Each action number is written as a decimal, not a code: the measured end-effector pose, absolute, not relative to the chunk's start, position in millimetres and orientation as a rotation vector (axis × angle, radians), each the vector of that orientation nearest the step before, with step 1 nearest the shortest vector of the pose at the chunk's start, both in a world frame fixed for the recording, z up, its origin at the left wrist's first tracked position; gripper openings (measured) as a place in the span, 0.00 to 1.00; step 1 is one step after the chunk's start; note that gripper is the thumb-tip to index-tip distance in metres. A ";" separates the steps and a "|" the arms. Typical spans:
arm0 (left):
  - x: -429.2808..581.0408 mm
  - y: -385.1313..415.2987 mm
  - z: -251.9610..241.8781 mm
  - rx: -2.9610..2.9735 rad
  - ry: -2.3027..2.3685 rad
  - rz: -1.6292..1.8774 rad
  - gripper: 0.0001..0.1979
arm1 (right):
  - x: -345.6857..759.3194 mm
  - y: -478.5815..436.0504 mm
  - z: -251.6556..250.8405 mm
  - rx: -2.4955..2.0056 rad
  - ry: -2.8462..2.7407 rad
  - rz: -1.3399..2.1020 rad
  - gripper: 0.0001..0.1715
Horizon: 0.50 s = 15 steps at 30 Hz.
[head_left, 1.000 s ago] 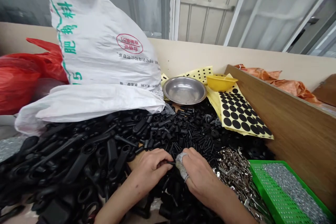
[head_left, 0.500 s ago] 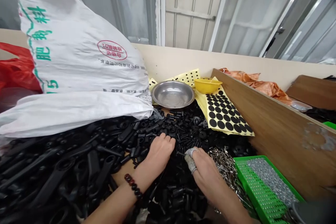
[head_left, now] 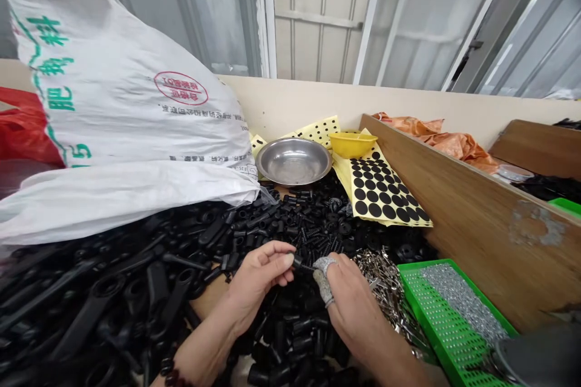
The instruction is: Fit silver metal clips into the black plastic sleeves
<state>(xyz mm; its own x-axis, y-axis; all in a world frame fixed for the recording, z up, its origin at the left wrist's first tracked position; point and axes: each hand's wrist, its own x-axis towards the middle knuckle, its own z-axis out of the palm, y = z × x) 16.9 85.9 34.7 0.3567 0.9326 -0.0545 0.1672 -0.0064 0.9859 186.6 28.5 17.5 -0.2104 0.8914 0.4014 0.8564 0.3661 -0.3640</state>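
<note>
- Left hand (head_left: 263, 272): grip closed, thumb and fingers pinching the left end of a small black piece (head_left: 298, 261).
- The piece sits between both hands, over heaped black parts (head_left: 295, 329).
- Its long axis runs crosswise, right end pointing slightly down at the right hand (head_left: 351, 293).
- Right grip: wrapped fingers curled at that end; how tightly, I cannot tell.

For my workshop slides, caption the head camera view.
Left hand grips a small black part, its end at the right hand, over piled black pieces.
</note>
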 end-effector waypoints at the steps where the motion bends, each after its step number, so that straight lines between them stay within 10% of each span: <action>1: 17.0 82.5 34.5 1.375 1.031 0.841 0.13 | 186.0 27.5 17.6 -1.491 -2.085 0.065 0.16; 15: 24.2 53.1 27.5 1.035 0.876 0.891 0.11 | 187.8 11.4 22.2 -1.487 -2.019 0.576 0.11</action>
